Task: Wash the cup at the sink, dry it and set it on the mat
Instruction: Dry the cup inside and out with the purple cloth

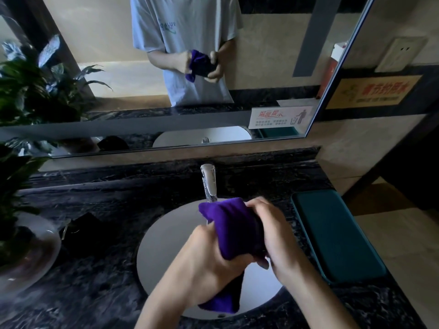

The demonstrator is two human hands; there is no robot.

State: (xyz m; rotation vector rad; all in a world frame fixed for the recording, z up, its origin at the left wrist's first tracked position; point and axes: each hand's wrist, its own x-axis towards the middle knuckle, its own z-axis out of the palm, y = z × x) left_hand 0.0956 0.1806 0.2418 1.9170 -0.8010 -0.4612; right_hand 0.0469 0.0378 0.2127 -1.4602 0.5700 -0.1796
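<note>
A purple cloth (pixel 231 227) is bunched over the white sink (pixel 164 252), wrapped around a dark cup (pixel 259 230) of which only a thin edge shows. My left hand (pixel 209 264) grips the cloth from below and the left. My right hand (pixel 268 230) holds the cup's side on the right. The cloth's tail hangs down into the basin. A teal mat (pixel 337 233) lies on the counter right of the sink. The chrome tap (pixel 209 184) stands just behind the cloth.
The counter (pixel 99 269) is dark marble. A glass bowl with a leafy plant (pixel 21 245) stands at the left, and a dark object (pixel 80 227) lies beside it. A mirror (pixel 166 79) runs along the back wall. The counter's right edge is just past the mat.
</note>
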